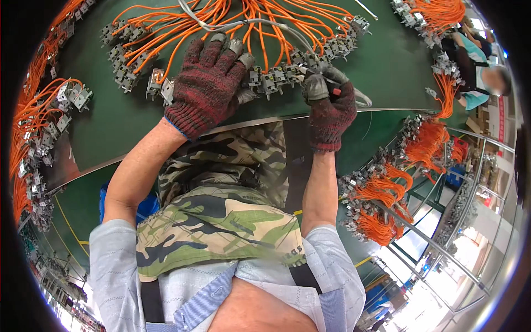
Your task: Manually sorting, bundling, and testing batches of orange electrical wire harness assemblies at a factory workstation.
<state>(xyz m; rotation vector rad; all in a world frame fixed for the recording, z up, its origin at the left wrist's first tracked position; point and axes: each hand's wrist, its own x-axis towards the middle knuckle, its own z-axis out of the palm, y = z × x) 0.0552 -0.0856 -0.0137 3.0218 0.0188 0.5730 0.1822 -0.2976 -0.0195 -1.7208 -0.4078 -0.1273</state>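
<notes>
A fan of orange cables lies on the green tabletop, their ends fitted with metal-housed connectors set in a curved row. My left hand, in a dark red and grey knitted glove, lies flat across the cables with its fingers stretched out, covering part of the row. My right hand, gloved alike, is closed at the right part of the row. A small tool with a red spot on its handle shows between its fingers; its kind is unclear. A grey cable crosses the orange ones and loops past the right hand.
More orange cables with connectors line the table's left side. Others hang on a metal rack at the right, with bundles at the far right corner. Another person is beyond the right edge. The table's front edge runs before me.
</notes>
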